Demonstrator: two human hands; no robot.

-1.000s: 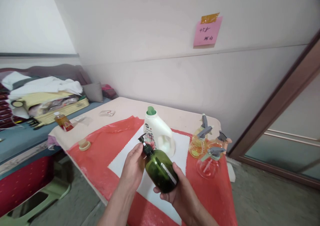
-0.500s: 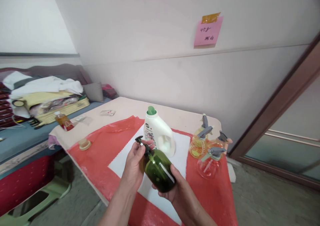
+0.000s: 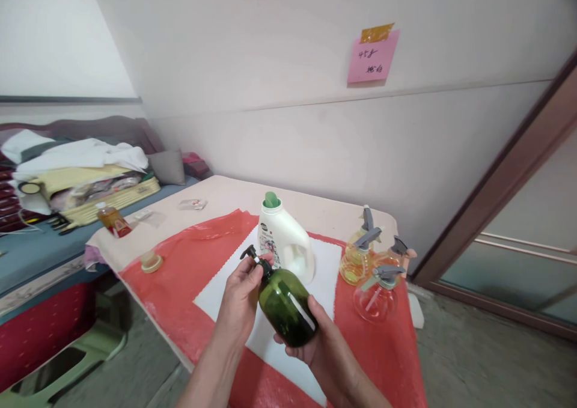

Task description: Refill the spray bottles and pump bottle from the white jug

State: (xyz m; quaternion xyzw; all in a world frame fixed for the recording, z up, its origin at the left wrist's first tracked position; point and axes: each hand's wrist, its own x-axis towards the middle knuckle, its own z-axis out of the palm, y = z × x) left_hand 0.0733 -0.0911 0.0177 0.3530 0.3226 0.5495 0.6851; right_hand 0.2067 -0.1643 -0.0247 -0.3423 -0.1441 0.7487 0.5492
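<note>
A dark green pump bottle [image 3: 288,307] is held tilted above the table, its black pump head [image 3: 249,252] pointing up and to the left. My left hand [image 3: 243,291] has its fingers closed around the collar of the pump. Around the lower body of the bottle, my right hand [image 3: 315,336] is wrapped from the right and below. Just behind stands a white detergent jug [image 3: 286,234] with a green spout insert in its uncapped mouth. Under the jug lies a white cloth [image 3: 325,262] with a scalloped edge.
Several spray bottles [image 3: 376,303] with grey triggers stand at the right on the red sheet [image 3: 180,276]. A beige round cap [image 3: 151,262] lies at the left. Farther left are an amber bottle [image 3: 112,220] and a clear packet [image 3: 192,204]. A green stool [image 3: 81,351] stands below.
The black pump head has turned, so its nozzle now points more to the left. Both hands keep their hold on the bottle. The view has shifted slightly.
</note>
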